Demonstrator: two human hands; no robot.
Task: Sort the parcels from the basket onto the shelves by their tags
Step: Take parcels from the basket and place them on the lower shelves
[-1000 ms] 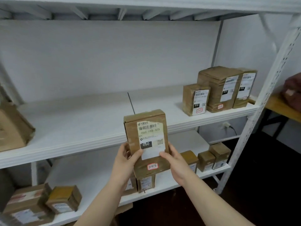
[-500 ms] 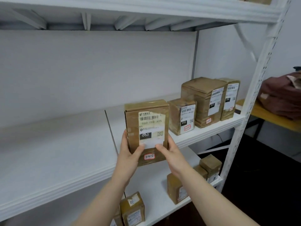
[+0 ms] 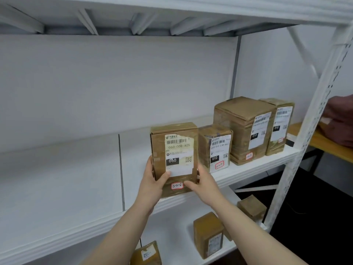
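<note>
A brown cardboard parcel (image 3: 176, 138) with a white label reading 060 and a red-framed tag 3-2-6 stands upright at the front of the middle shelf (image 3: 76, 178). My left hand (image 3: 152, 182) grips its lower left side, thumb on the front. On the lower right edge, my right hand (image 3: 202, 181) holds it the same way. Just to its right stand three parcels: a small one labelled 010 (image 3: 215, 146), a larger one (image 3: 242, 129) and a narrow one (image 3: 278, 125).
A dark seam (image 3: 121, 169) divides the white middle shelf. The lower shelf carries several small brown parcels (image 3: 208, 234). A perforated white upright post (image 3: 305, 134) bounds the rack at the right. Beyond it, a wooden table (image 3: 322, 140) holds a dark red bag (image 3: 342, 119).
Both hands carried the 060 parcel up and to the right, from in front of the lower shelf to the middle shelf beside the 010 parcel. My view swung right.
</note>
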